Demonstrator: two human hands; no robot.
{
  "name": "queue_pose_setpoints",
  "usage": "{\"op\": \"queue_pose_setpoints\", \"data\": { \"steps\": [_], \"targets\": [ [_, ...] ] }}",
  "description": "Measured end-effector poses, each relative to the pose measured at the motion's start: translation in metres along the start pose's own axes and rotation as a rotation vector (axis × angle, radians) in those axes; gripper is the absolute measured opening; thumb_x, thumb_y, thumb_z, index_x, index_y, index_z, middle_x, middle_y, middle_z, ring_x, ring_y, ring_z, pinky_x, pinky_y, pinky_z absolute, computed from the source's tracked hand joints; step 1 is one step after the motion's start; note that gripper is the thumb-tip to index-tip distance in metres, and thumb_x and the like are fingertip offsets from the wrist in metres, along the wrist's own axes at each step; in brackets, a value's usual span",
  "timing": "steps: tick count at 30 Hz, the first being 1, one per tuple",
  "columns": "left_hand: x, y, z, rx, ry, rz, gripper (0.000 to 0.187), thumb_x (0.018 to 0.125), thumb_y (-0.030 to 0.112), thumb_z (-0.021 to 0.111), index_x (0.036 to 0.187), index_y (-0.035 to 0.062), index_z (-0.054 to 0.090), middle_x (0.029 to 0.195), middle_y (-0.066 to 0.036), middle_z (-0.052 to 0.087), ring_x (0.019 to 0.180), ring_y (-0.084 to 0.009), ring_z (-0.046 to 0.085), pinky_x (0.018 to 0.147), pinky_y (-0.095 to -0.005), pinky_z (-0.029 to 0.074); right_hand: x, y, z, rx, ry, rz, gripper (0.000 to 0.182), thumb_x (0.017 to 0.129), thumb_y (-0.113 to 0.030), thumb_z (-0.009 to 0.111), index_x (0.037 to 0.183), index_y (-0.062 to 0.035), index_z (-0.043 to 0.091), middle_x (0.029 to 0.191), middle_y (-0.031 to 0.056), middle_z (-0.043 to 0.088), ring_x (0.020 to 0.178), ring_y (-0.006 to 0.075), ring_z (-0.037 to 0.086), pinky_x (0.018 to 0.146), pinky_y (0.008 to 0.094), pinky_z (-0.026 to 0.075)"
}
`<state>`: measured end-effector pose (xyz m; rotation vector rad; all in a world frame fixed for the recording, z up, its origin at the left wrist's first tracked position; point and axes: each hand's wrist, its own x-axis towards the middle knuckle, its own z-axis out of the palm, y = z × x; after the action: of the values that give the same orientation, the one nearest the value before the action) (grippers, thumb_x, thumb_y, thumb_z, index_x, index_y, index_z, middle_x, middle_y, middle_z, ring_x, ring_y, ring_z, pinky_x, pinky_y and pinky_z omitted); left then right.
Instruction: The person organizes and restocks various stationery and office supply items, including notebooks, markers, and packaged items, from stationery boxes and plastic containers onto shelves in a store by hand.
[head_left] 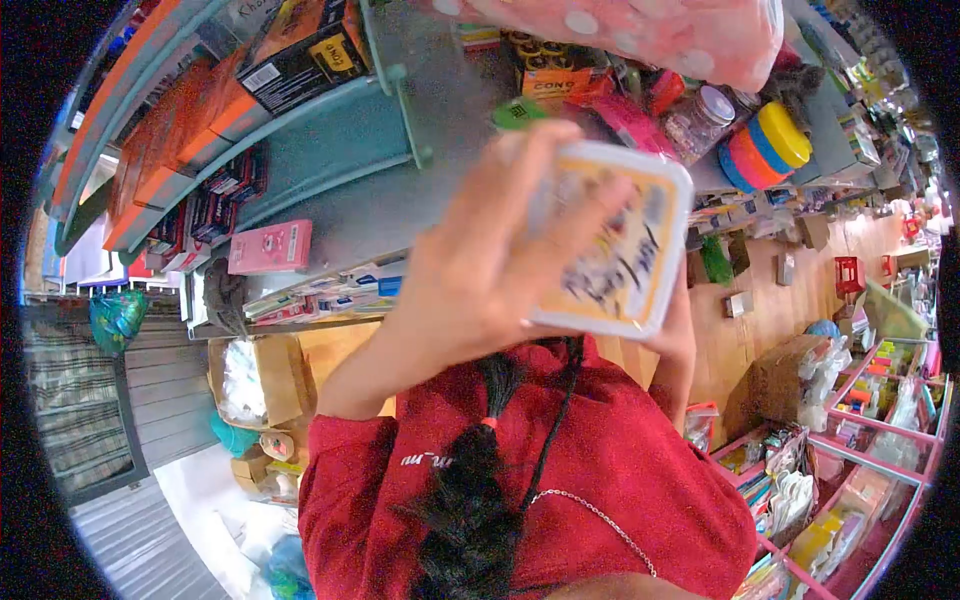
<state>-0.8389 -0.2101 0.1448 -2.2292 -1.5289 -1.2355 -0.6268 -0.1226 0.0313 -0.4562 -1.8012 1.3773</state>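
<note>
A clear, rounded plastic box with a yellow-edged label and dark handwriting is held up over the chest, tilted. My left hand lies across its left side, blurred by motion, the fingers reaching over the lid. From the right, my right hand holds the box's lower right edge, its fingers mostly hidden behind the box. Beyond the box is a grey counter, where a green round item lies near my left fingertips.
Teal shelves with orange and black boxes stand at the left. A pink box sits on the counter's edge. Jars and a stack of coloured rolls are at the upper right. Pink-framed racks fill the lower right.
</note>
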Motion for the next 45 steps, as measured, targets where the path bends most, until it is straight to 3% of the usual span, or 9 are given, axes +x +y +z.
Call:
{"op": "queue_pose_setpoints", "data": {
  "steps": [3,5,9,13,24,28,33,42,45],
  "targets": [
    [-0.003,0.002,0.009,0.107,-0.05,0.156,0.054,0.066,0.018,0.064,0.12,0.0166,0.06,0.124,-0.017,0.048,0.105,-0.035,0.055,0.076,-0.0362,0.054,0.01,-0.003,0.026,0.067,0.003,-0.029,0.096,0.067,-0.027,0.078,0.143,-0.0084,0.022,0.144,0.0169,0.031,0.129,0.0313,0.037,0.106,0.0474,0.031],
    [-0.005,0.013,0.005,0.06,-0.101,0.134,0.053,0.065,0.014,0.066,0.117,0.0201,0.063,0.124,-0.016,0.05,0.104,-0.0346,0.057,0.082,-0.0392,0.053,0.014,0.001,0.029,0.008,0.114,0.042,0.078,0.076,-0.037,0.066,0.139,-0.0091,0.03,0.138,0.0179,0.038,0.124,0.0326,0.042,0.103,0.0493,0.035],
    [-0.006,0.016,0.002,0.118,-0.13,0.227,0.05,0.067,0.014,0.065,0.115,0.028,0.063,0.119,-0.01,0.055,0.102,-0.034,0.058,0.062,-0.0292,0.057,0.012,-0.006,0.039,0.831,0.335,0.439,0.065,0.084,-0.053,0.042,0.131,-0.0082,0.041,0.126,0.0201,0.049,0.116,0.0344,0.049,0.099,0.05,0.039],
    [-0.008,0.01,-0.002,0.015,-0.132,0.227,0.044,0.07,0.016,0.065,0.113,0.0264,0.063,0.124,-0.012,0.053,0.104,-0.0356,0.057,0.071,-0.0348,0.057,0.015,-0.008,0.041,1.123,0.277,0.526,0.063,0.085,-0.052,0.04,0.13,-0.0077,0.041,0.124,0.0191,0.05,0.114,0.0339,0.05,0.098,0.0491,0.039],
    [-0.034,-0.008,0.0,-0.115,0.161,-0.026,0.049,0.067,0.013,0.073,0.112,0.0272,0.064,0.128,-0.015,0.051,0.11,-0.04,0.054,0.092,-0.0448,0.047,0.045,0.048,0.064,0.232,0.257,0.127,0.084,0.073,-0.031,0.066,0.137,-0.0091,0.016,0.134,0.0171,0.035,0.121,0.0306,0.042,0.102,0.0464,0.034],
    [-0.042,-0.02,-0.005,0.006,0.135,-0.109,0.046,0.064,0.011,0.079,0.108,0.0209,0.067,0.141,-0.024,0.033,0.127,-0.0401,0.038,0.103,-0.044,0.036,0.071,0.07,0.093,0.069,0.329,-0.066,0.1,0.068,-0.024,0.075,0.139,-0.0096,0.007,0.137,0.0164,0.03,0.123,0.0294,0.04,0.104,0.0454,0.033],
    [-0.055,-0.041,0.0,-0.061,0.098,-0.159,0.036,0.079,0.016,0.066,0.114,0.0187,0.065,0.143,-0.023,0.031,0.13,-0.0386,0.035,0.104,-0.0443,0.032,0.126,0.058,0.12,-0.32,0.412,-0.32,0.118,0.056,-0.011,0.084,0.137,-0.0152,-0.001,0.137,0.0159,0.025,0.125,0.0285,0.038,0.103,0.0433,0.035],
    [-0.068,-0.06,-0.002,-0.099,0.029,-0.209,0.037,0.081,0.019,0.065,0.118,0.0165,0.062,0.144,-0.023,0.029,0.133,-0.0386,0.03,0.107,-0.0437,0.028,0.159,0.067,0.142,-0.447,0.53,-0.5,0.126,0.051,-0.021,0.088,0.137,-0.0084,-0.004,0.136,0.0175,0.028,0.125,0.0321,0.037,0.105,0.0438,0.033],
    [-0.068,-0.063,0.002,-0.059,0.039,-0.19,0.054,0.079,0.018,0.066,0.13,0.0131,0.049,0.143,-0.025,0.026,0.127,-0.0448,0.034,0.104,-0.0477,0.032,0.155,0.065,0.141,-0.51,0.548,-0.485,0.127,0.05,-0.021,0.089,0.139,-0.0077,-0.001,0.135,0.0187,0.027,0.124,0.0323,0.037,0.104,0.043,0.033]
  ]
}}
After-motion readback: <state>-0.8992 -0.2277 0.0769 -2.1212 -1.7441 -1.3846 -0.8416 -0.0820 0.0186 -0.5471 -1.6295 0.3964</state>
